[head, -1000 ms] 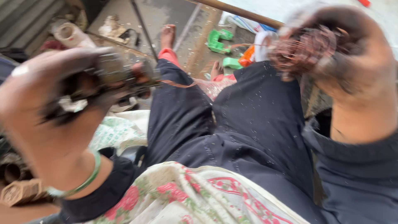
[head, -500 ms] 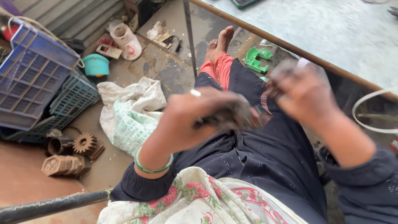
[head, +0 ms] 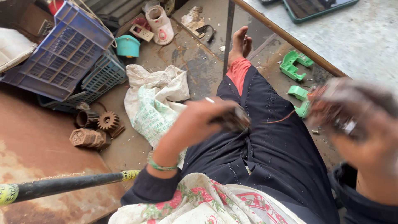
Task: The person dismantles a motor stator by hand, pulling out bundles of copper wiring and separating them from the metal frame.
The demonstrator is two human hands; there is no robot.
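Left hand (head: 199, 124) is clamped tight around a dark, grimy metal part (head: 232, 119), held over the lap in dark trousers. A thin reddish copper wire (head: 282, 119) runs from it across to the right hand (head: 356, 124), blurred, fingers wrapped round a tangled copper-coloured bundle (head: 331, 108). Just left of the knee lies a crumpled white woven sack (head: 155, 103); rusty toothed gears (head: 97, 128) and blue lattice plastic crates (head: 70, 54) sit further off. The table's wooden edge (head: 286, 37) hems the right side.
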